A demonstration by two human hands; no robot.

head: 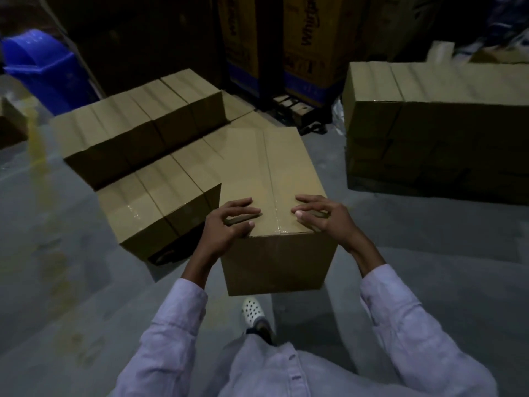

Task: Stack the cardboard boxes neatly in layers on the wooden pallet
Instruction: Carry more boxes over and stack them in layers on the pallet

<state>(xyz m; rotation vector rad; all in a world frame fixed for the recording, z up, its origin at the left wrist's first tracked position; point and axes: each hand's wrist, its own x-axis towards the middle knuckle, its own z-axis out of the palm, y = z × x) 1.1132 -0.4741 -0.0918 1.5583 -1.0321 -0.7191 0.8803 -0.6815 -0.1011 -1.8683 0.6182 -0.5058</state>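
Note:
A taped cardboard box (272, 173) is in the middle of the view, right of a low row of like boxes (160, 196). My left hand (232, 222) and my right hand (320, 213) rest on its top near the front edge, fingers arched, fingertips touching the cardboard either side of the tape seam. Behind the low row, a higher row of boxes (137, 124) runs back and right. Something dark shows under the low row's near corner (163, 257); the pallet is otherwise hidden. I cannot tell what the box stands on.
Another block of stacked boxes (438, 124) stands on the right. A blue bin (43, 67) is at the far left, tall printed cartons (309, 38) at the back. Grey concrete floor (57, 282) lies around me; my white shoe (253, 310) is below the box.

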